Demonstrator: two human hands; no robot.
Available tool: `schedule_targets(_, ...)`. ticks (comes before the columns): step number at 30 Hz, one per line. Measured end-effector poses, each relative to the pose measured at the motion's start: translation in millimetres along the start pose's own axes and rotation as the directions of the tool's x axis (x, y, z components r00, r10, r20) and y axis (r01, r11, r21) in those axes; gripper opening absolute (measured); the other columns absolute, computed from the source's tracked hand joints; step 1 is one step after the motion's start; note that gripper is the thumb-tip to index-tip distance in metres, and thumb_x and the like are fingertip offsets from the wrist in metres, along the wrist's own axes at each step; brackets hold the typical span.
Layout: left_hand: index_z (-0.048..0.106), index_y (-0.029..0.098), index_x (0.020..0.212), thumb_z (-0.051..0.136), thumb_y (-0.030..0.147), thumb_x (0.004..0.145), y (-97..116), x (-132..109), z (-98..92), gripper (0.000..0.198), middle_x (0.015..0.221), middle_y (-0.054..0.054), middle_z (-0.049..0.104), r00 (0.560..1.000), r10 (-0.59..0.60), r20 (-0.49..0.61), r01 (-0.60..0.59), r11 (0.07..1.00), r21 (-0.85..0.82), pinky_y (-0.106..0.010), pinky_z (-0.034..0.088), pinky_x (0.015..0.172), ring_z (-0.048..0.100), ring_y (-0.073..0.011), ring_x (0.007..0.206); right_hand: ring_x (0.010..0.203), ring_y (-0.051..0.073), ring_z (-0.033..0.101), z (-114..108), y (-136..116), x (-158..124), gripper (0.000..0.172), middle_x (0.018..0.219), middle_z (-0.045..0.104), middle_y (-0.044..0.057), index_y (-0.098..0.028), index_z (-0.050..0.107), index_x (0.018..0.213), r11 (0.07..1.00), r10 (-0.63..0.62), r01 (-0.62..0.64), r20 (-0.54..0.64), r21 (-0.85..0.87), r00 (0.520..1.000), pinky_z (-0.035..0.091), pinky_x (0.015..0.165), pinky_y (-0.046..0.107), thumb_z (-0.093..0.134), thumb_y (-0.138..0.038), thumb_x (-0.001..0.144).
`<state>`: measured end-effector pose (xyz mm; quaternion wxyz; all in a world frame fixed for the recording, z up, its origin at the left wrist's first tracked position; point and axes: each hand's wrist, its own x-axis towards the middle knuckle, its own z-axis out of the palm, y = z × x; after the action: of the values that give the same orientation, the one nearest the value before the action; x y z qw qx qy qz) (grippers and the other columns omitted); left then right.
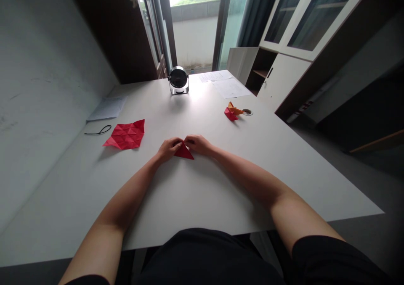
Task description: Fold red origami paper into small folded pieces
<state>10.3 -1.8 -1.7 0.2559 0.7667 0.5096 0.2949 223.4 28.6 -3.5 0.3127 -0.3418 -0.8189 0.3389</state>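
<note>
A folded piece of red paper (184, 152) is held between my two hands over the middle of the white table, one pointed corner showing toward me. My left hand (169, 147) pinches its left side, the fingers curled over it. From the right, my right hand (197, 143) grips the upper edge with thumb and fingers, close against the left fingertips. Parts of the folds are hidden under the fingers. To the left lies a creased, unfolded red sheet (128, 135). Farther right sit a red folded paper figure (231, 114) and an orange folded paper figure (234, 108), touching each other.
On the white table (202, 201), a round black device on a metal stand (178, 81) is at the far side. Printed papers (232, 88) lie at the back right. Another paper stack (106, 108) and a black cable tie (102, 130) are near the left wall.
</note>
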Motion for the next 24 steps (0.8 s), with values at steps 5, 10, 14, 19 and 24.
schedule_targets(5, 0.073, 0.022, 0.104, 0.054, 0.032, 0.089, 0.6, 0.2, -0.4, 0.027, 0.096, -0.002, 0.075, 1.000, 0.004, 0.003, -0.004, 1.000, -0.001, -0.027, 0.050, 0.080, 0.065, -0.0174, 0.086, 0.066, 0.009, 0.048, 0.5, 2.2, 0.1, 0.018, 0.073, 0.062, -0.002, -0.016, 0.071, 0.088, 1.000, -0.005, 0.005, 0.009, -0.010, 1.000, 0.036, 0.065, 0.021, 0.057, -0.026, 0.083)
schedule_targets(10, 0.073, 0.022, 0.105, 0.054, 0.032, 0.089, 1.0, -0.4, -0.4, 0.026, 0.098, -0.002, 0.075, 1.000, -0.002, 0.009, 0.002, 1.000, -0.011, -0.027, 0.051, 0.083, 0.066, -0.0175, 0.087, 0.066, 0.009, 0.046, 1.1, 3.6, 0.1, 0.018, 0.071, 0.062, -0.002, -0.016, 0.070, 0.087, 1.000, -0.004, 0.004, 0.009, -0.020, 1.000, 0.035, 0.065, 0.022, 0.056, -0.028, 0.084)
schedule_targets(14, 0.073, 0.022, 0.105, 0.054, 0.032, 0.089, 0.9, -0.2, -0.7, 0.027, 0.098, -0.002, 0.075, 1.000, 0.004, 0.009, -0.004, 1.000, -0.018, -0.027, 0.051, 0.083, 0.066, -0.0176, 0.087, 0.066, 0.009, 0.047, 0.3, 1.2, -0.2, 0.018, 0.073, 0.062, -0.001, -0.016, 0.070, 0.087, 1.000, -0.007, 0.007, 0.013, -0.015, 1.000, 0.035, 0.065, 0.021, 0.056, -0.027, 0.084)
schedule_targets(19, 0.073, 0.021, 0.104, 0.054, 0.031, 0.089, 1.3, -0.2, -1.1, 0.026, 0.098, -0.002, 0.075, 1.000, 0.000, 0.002, 0.000, 1.000, -0.016, -0.027, 0.051, 0.082, 0.066, -0.0177, 0.087, 0.067, 0.010, 0.048, 1.6, 3.5, 0.6, 0.018, 0.073, 0.062, -0.001, -0.016, 0.070, 0.087, 0.999, -0.021, 0.021, 0.006, -0.024, 1.000, 0.035, 0.065, 0.021, 0.057, -0.027, 0.084)
schedule_targets(24, 0.073, 0.021, 0.103, 0.053, 0.031, 0.089, 1.6, 0.0, -1.2, 0.026, 0.095, -0.002, 0.074, 1.000, 0.008, 0.004, -0.008, 1.000, -0.007, -0.027, 0.050, 0.078, 0.065, -0.0173, 0.085, 0.067, 0.009, 0.048, 3.1, 7.9, 1.1, 0.018, 0.074, 0.062, -0.002, -0.016, 0.070, 0.087, 0.999, -0.022, 0.022, 0.008, -0.028, 1.000, 0.035, 0.065, 0.021, 0.056, -0.026, 0.084)
